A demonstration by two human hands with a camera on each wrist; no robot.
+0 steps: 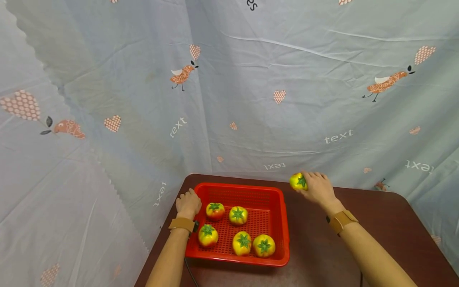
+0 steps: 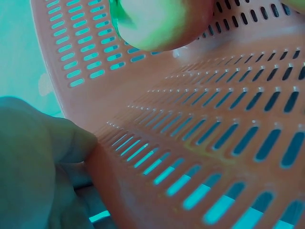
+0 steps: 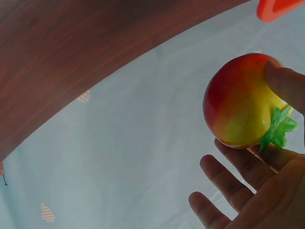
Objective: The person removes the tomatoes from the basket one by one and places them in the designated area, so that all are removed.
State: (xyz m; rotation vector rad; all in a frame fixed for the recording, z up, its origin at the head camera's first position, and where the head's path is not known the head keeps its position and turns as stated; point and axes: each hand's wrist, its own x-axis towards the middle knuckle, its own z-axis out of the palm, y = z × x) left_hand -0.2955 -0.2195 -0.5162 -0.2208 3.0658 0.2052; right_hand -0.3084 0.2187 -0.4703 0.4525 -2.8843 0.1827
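My left hand (image 1: 188, 204) grips the left rim of a red plastic basket (image 1: 285, 223) near its far corner. In the left wrist view the thumb lies on the rim and the other fingers curl outside the slotted wall (image 2: 200, 124). Out past the basket's far right corner, my right hand (image 1: 319, 191) holds a tomato-like fruit (image 1: 297, 181) up off the table. This glossy red-and-yellow fruit has a green leafy cap; the right wrist view shows it pinched between thumb and forefinger, the other fingers spread. Several similar fruits (image 1: 238, 215) sit in the basket.
The basket stands on a dark brown table (image 1: 373, 223) with rounded far corners. A pale grey-blue curtain (image 1: 244, 131) printed with birds and hearts hangs behind and along the left. A thin dark cable (image 1: 190, 271) runs beneath the left forearm.
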